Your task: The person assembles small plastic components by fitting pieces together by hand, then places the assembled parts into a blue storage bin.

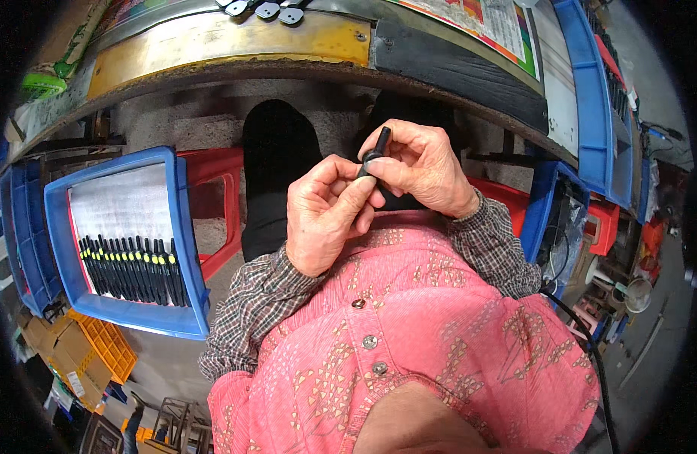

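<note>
Above my lap, both hands are closed on one slim black stick-like piece (382,139) with a rounded, cylindrical end pointing up and away from me. My left hand (318,213) pinches its lower part between thumb and fingers. Higher up, the thumb and fingers of my right hand (430,168) press around its middle. The fingers cover much of the piece, so its exact kind cannot be made out. To my left, a row of several similar black pieces (133,268) with yellow round spots lies in a blue tray (188,261) on a white sheet.
A worktable edge (235,47) with a yellow metal strip runs across in front. Several dark pieces with grey flat ends (267,10) lie on it. Red stools (226,170) flank my legs. Blue crates (591,98) stand at the right. An orange crate (106,344) and cardboard box (72,356) sit lower left.
</note>
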Demonstrator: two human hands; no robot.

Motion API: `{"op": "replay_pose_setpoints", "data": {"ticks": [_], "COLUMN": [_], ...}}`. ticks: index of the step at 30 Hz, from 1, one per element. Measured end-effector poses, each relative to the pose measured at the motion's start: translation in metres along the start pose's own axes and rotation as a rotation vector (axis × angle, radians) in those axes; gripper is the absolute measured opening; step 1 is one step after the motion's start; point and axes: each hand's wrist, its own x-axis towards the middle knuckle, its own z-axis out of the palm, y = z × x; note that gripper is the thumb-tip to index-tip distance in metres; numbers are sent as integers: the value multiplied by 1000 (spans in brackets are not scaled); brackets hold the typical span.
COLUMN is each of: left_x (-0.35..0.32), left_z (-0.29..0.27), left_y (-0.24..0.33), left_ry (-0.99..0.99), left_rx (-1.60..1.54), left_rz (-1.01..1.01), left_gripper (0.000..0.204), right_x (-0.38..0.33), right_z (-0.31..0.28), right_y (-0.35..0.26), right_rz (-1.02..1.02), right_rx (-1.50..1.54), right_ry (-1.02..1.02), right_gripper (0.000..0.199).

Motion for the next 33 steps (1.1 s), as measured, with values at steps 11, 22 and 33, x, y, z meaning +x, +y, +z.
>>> {"op": "replay_pose_setpoints", "data": {"ticks": [11,22,33], "left_x": [2,1,2], "left_z": [-3,-1,-5], "left_y": [5,2,-1], "left_ry": [15,21,43], "left_rx": [-10,60,44], "left_rz": [-34,5,3], "left_gripper": [8,7,6], "right_x": [3,1,4], "right_z": [3,7,6], "right_y": [4,9,11], "right_rz": [-33,-44,-17], "right_rx": [117,-91,-83], "right_ry": [16,89,84], "right_gripper": [13,12,16]}}
